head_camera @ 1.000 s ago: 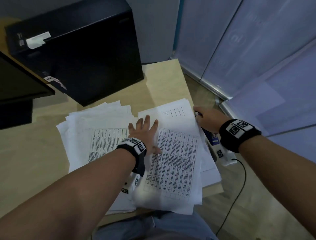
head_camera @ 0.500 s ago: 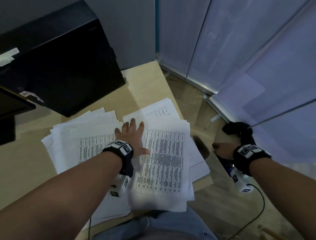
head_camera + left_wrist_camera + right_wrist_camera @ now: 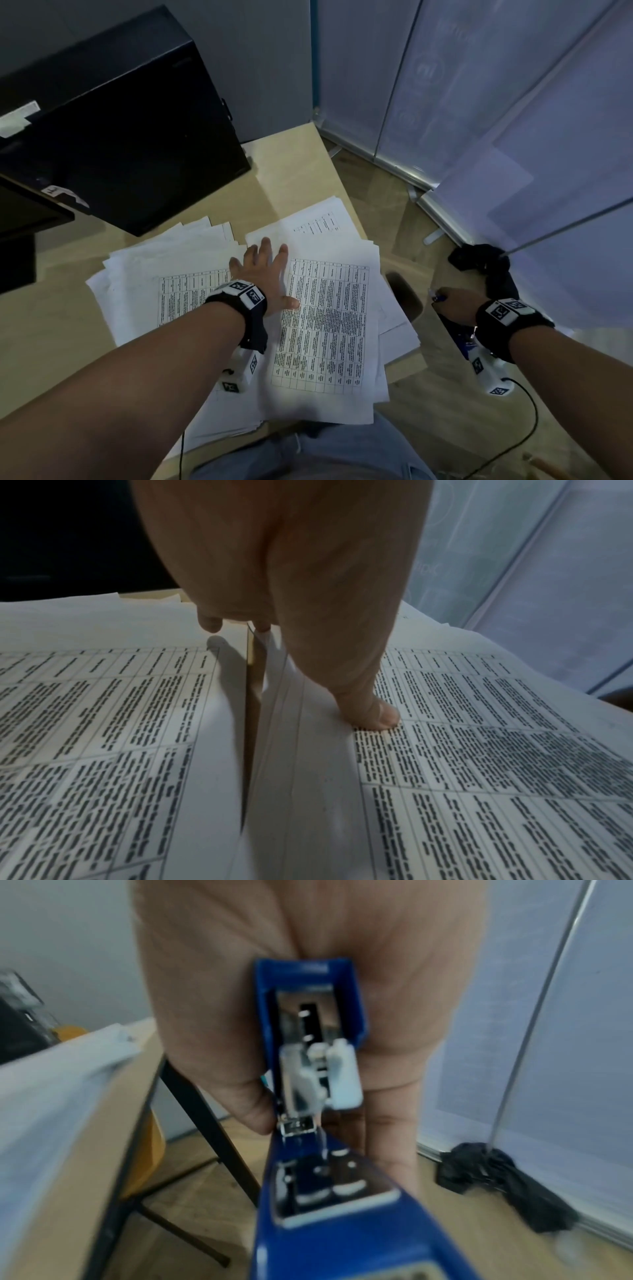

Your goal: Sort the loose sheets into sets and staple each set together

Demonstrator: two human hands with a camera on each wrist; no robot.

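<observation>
Two fanned piles of printed sheets lie on the wooden desk (image 3: 301, 164): a left pile (image 3: 144, 281) and a right pile (image 3: 329, 325) with a dense table on top. My left hand (image 3: 263, 274) lies flat with straight, spread fingers across the gap between them, its thumb (image 3: 380, 715) pressing the right pile's top sheet (image 3: 479, 750). Off the desk's right edge, above the floor, my right hand (image 3: 452, 305) grips a blue stapler (image 3: 315, 1123) with its jaws apart; only the stapler's tip (image 3: 436, 298) shows in the head view.
A black computer case (image 3: 130, 130) stands at the back of the desk, a dark monitor edge (image 3: 24, 219) at the left. A black bundle (image 3: 486, 267) lies on the wooden floor by the frosted partition (image 3: 513, 120). The desk's black leg (image 3: 205, 1123) runs below its edge.
My right hand has pulled away from the right pile's far corner, off the desk and out over the floor, holding the stapler. My left hand stays flat on the sheets.
</observation>
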